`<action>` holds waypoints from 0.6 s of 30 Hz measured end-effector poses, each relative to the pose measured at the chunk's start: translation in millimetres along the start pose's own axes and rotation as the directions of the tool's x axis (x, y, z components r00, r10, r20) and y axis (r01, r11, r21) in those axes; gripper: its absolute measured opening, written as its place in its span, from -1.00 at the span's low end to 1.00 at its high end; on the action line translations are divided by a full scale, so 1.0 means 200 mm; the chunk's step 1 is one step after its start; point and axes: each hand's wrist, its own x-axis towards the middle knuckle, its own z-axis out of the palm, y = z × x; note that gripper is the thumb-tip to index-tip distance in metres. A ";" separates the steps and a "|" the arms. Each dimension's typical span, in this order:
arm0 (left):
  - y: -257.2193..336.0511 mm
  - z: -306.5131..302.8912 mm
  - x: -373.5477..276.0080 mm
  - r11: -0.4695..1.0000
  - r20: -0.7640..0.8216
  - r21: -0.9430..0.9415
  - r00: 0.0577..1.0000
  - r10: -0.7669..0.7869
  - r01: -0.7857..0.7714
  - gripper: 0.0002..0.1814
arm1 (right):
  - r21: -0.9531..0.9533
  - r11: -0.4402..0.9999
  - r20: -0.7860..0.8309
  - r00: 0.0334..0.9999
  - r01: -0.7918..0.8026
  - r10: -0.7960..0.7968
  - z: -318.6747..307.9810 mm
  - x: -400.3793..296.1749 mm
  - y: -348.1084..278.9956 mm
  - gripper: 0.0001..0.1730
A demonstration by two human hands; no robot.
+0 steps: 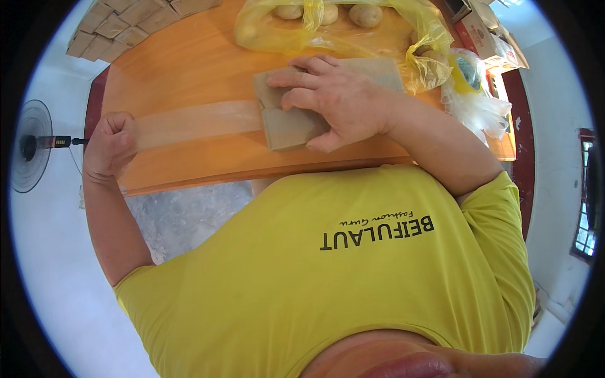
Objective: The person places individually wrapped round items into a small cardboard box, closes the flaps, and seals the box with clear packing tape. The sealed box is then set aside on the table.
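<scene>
A flat brown cardboard box (pixel 293 128) lies on the orange wooden table, close to its front edge. My right hand (pixel 338 101) rests across its top with the fingers spread. From the left end of the box a wide strip of clear packing tape (pixel 198 124) stretches out to my left hand (pixel 112 141), whose fingers are closed on the strip's far end. Whether a tape roll is inside that fist cannot be seen. Part of the box's top is hidden under my right hand and wrist.
Behind the box lies a yellow plastic bag (pixel 264 35) with several potatoes (pixel 365 16). Small brown cartons (pixel 137 14) are stacked at the back left. A tape roll (pixel 468 72) and clear plastic bags (pixel 477 111) lie at the right, near more cartons. A fan (pixel 33 144) stands beyond the table's left side.
</scene>
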 end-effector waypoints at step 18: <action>0.23 0.17 -0.08 0.961 -0.071 -0.011 0.959 0.273 -0.275 -0.60 | -0.030 0.999 0.174 0.985 -0.014 0.019 -0.06 0.07 -0.03 -0.16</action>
